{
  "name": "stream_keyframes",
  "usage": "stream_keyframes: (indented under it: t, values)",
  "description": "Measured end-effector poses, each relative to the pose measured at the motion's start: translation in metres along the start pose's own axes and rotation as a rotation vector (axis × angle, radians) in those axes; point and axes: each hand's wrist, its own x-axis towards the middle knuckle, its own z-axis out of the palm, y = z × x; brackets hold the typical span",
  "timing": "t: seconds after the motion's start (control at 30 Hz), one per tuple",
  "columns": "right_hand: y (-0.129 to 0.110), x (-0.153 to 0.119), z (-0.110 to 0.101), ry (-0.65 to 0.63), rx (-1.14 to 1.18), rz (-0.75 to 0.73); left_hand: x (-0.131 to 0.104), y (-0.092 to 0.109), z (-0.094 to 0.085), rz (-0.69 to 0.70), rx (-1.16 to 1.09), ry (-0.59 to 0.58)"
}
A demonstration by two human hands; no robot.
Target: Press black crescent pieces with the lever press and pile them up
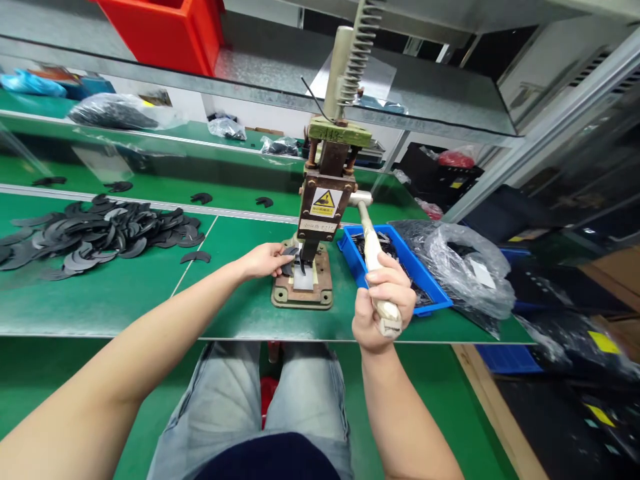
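A hand press (327,190) with a spring on top and a yellow warning label stands on the green table. My right hand (385,300) is wrapped round the press's pale, tape-covered lever (371,247), which points down toward me. At the press base (325,280), my left hand (267,260) pinches a black curved piece (289,261) just left of the ram (310,250). The ram's lower end partly hides where that piece sits. A light metal plate (303,278) lies on the base below the ram.
A heap of black curved pieces (105,233) lies left, with one loose piece (195,257) nearer the press. Right of the press are a blue tray (440,303) of small dark parts and a clear plastic bag (465,260). A red bin (170,37) stands on the shelf above.
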Motion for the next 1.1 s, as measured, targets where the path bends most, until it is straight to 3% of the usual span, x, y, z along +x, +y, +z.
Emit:
stream_keyframes:
  t: [0.37, 0.53, 0.8, 1.1]
  values:
    - [-0.001, -0.001, -0.001, -0.015, -0.043, 0.024, 0.007, -0.007, 0.001, -0.052, -0.192, -0.102]
    - [0.000, -0.001, -0.002, -0.008, -0.030, 0.020, 0.012, -0.002, 0.004, -0.082, -0.140, -0.113]
    - [0.002, -0.003, -0.003, -0.021, -0.048, 0.028, 0.011, -0.005, -0.013, -0.100, -0.161, -0.168]
    - [0.002, -0.002, -0.003, -0.017, -0.040, 0.028, 0.008, 0.002, -0.006, -0.062, -0.120, -0.157]
